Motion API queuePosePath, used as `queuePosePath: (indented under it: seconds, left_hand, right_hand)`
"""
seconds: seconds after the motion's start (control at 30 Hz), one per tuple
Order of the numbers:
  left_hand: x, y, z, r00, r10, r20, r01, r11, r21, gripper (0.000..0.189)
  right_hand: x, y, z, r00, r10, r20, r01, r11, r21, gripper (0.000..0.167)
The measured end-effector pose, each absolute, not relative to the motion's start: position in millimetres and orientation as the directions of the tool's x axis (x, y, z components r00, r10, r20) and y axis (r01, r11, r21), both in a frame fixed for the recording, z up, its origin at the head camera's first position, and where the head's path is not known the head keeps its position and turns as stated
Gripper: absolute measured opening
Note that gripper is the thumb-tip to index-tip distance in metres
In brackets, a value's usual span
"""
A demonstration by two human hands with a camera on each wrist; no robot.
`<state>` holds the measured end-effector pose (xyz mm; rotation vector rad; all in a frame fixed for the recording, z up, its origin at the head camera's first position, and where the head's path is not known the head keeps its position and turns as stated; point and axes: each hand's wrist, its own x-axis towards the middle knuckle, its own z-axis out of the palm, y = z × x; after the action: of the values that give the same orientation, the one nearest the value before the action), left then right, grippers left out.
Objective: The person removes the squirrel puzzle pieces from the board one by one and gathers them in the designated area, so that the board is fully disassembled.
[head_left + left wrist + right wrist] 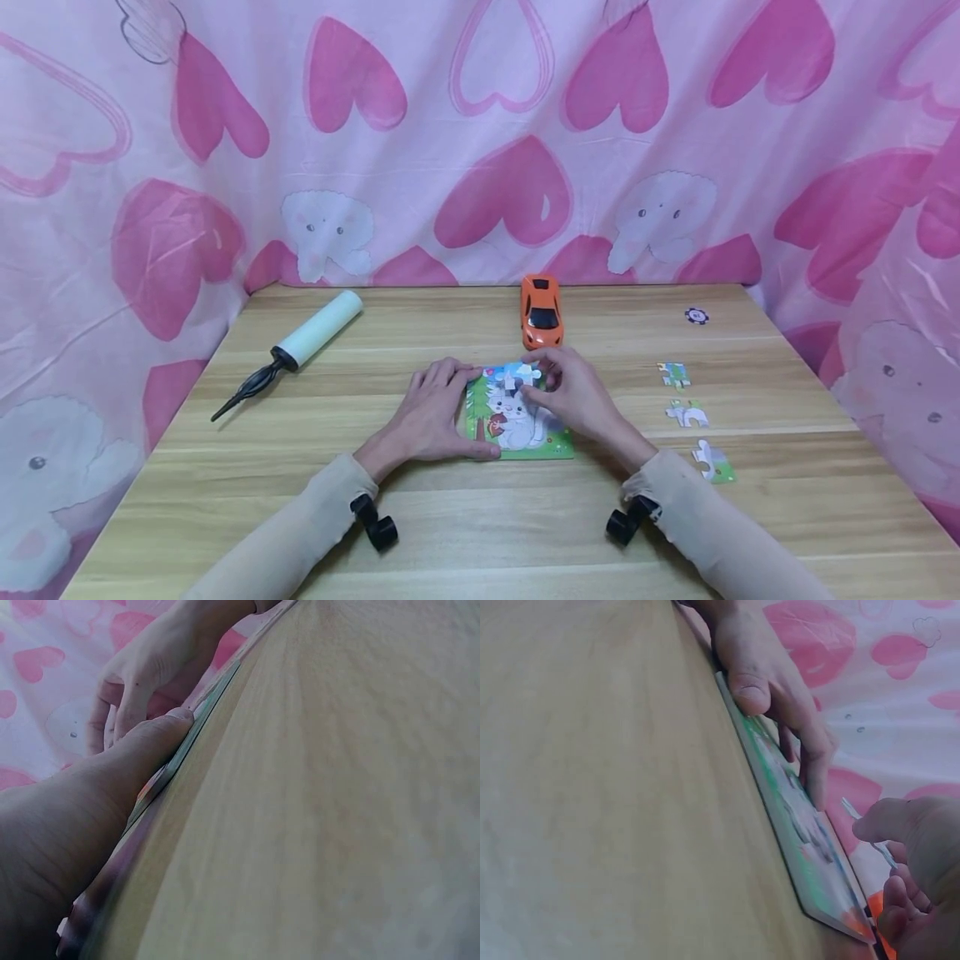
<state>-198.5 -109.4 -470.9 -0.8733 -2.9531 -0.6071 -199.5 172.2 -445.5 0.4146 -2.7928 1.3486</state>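
A small jigsaw puzzle (534, 456) showing a white squirrel lies flat on the table in front of me. My left hand (431, 414) rests along its left side, thumb on the lower edge and fingertips at the upper left corner. Over the upper part of the picture, my right hand (576, 396) pinches a jigsaw piece (528, 373) between thumb and fingers. In the right wrist view that piece (885, 855) appears thin and tilted, raised above the puzzle's surface. Part of the picture's top right is hidden behind the right hand.
Three loose jigsaw pieces, the top one (675, 375), middle one (687, 413) and bottom one (716, 463), lie at the right. An orange toy car (542, 312) stands behind the puzzle. A poker chip (697, 316) lies back right, a white-barrelled hand pump (318, 332) at left.
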Motion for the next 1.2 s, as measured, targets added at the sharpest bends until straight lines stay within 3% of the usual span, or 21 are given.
queuePosePath:
  seconds: [0.57,0.83,1.03,1.2]
  left_hand:
    - [-196.3,-113.9,-471.9,-0.85,0.514,0.116,0.518,0.774,0.364,0.132]
    - [-196.3,-104.7,-471.2,-0.846,0.524,0.104,0.52,0.763,0.385,0.13]
    - [-197.3,-105.6,-470.2,-0.848,0.52,0.105,0.518,0.769,0.376,0.129]
    - [-198.1,-108.7,-470.2,-0.849,0.518,0.103,0.516,0.772,0.372,0.128]
  right_hand:
    - [-208.6,187.6,-429.5,-0.974,-0.181,0.136,-0.217,0.569,-0.793,0.046]
    - [-207.0,236.4,-415.7,-0.971,-0.121,0.205,-0.235,0.624,-0.745,0.047]
    - [-206.7,276.0,-412.9,-0.938,-0.081,0.337,-0.305,0.655,-0.692,0.043]
    - [-205.1,298.2,-417.8,-0.934,-0.091,0.347,-0.317,0.661,-0.68,0.045]
